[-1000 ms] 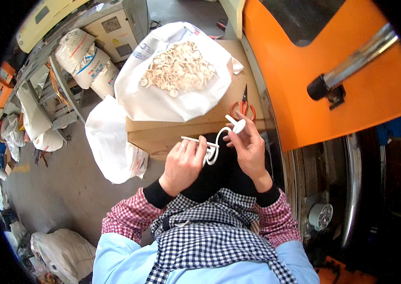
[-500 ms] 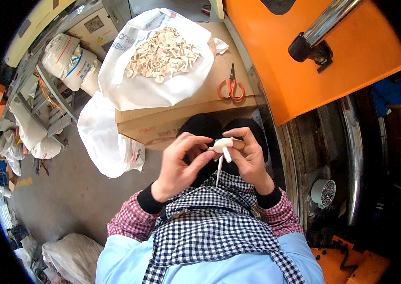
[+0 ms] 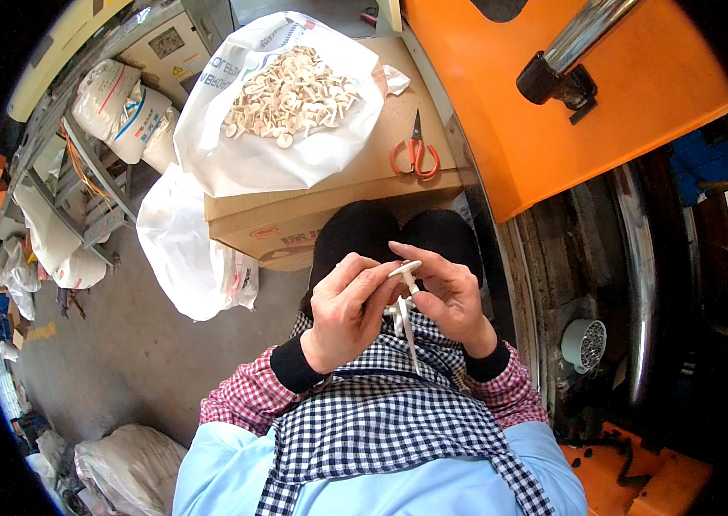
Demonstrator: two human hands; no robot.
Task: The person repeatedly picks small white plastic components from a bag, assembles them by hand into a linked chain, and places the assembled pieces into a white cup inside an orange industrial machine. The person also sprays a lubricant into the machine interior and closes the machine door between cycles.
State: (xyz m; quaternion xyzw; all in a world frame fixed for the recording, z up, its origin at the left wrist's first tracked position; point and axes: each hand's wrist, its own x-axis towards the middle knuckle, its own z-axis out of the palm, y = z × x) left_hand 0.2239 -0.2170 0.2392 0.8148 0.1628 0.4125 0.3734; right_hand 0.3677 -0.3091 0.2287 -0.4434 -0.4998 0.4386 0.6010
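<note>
White plastic made up the small mushroom-headed peg (image 3: pixel 405 284), which in the head view sat over the person's lap, its flat cap pinched between the left hand (image 3: pixel 348 311) and right hand (image 3: pixel 448 297), each grip pressed on it. It looked light, stiff and smooth, best taken by the cap rim. More pegs filled the white bag (image 3: pixel 282 103) on the cardboard box (image 3: pixel 329 202), beside orange-handled scissors (image 3: pixel 415 153).

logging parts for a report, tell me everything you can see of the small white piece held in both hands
The small white plastic-looking piece has a flat round cap on a thin stem. A slim white strip hangs from it toward the checked apron. The left hand and right hand pinch it between fingertips, above the lap, near the cardboard box. Finer detail is too small to tell.
</note>
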